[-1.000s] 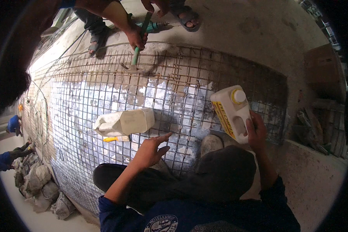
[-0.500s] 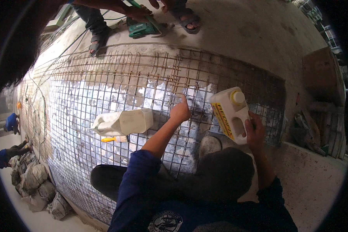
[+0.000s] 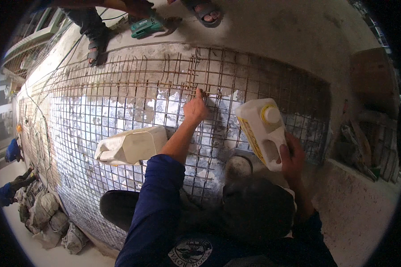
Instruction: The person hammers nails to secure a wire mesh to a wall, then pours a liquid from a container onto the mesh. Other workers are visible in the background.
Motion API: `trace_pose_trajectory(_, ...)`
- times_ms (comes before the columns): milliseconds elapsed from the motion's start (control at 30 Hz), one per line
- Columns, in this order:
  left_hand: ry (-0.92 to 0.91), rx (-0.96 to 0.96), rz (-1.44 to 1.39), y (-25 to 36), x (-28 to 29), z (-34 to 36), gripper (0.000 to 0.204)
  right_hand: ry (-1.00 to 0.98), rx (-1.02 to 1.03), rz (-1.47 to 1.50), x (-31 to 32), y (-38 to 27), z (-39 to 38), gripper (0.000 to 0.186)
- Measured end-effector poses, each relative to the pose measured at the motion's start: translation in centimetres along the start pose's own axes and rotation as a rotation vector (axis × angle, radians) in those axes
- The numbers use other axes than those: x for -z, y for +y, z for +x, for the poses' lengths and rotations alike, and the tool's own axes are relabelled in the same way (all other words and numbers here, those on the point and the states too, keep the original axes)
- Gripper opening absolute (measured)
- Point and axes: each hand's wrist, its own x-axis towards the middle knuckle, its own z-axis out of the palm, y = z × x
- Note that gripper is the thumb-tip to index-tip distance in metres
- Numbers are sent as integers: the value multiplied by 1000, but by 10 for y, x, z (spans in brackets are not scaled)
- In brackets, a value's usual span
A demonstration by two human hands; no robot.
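Observation:
My left hand [image 3: 196, 110] reaches over the rebar mesh [image 3: 116, 111], its index finger stretched out and touching or just above the bars; the other fingers are curled and hold nothing. My right hand [image 3: 292, 155] is closed round the handle of a white plastic jug [image 3: 255, 116] with a yellow label and a white cap. That jug is tilted, its cap end away from me. Left of my left forearm, a white jug with its side cut open [image 3: 145, 144] lies on the mesh.
Across the mesh, another person's sandalled foot [image 3: 93, 53] stands near a green power tool [image 3: 145, 27] held in that person's hand. Filled sacks [image 3: 44, 209] lie at the lower left. A cardboard box [image 3: 374, 78] and boards [image 3: 361, 142] are at the right. White patches show under the mesh.
My left hand has moved forward and slightly left along the mesh. The view has shifted, and the brush beside the cut jug no longer shows. My right hand keeps its hold on the jug.

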Motion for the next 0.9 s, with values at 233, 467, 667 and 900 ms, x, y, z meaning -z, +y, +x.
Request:
trace_pose_trajectory(233,-79,-4,51,-7,-2,20,81,-78,-146,12,5,-15,2,41)
trace_pose_trajectory(467,-181,-225,14,16,69,-70,91,-88,-30,10,1,5,-3,51)
trace_pose_trajectory(667,-119,-455,-180,-46,173,-219,70,-180,27,-36,5,34,5,65)
trace_pose_trajectory(900,310,216,285,-179,206,-321,72,-150,-40,21,7,14,9,67)
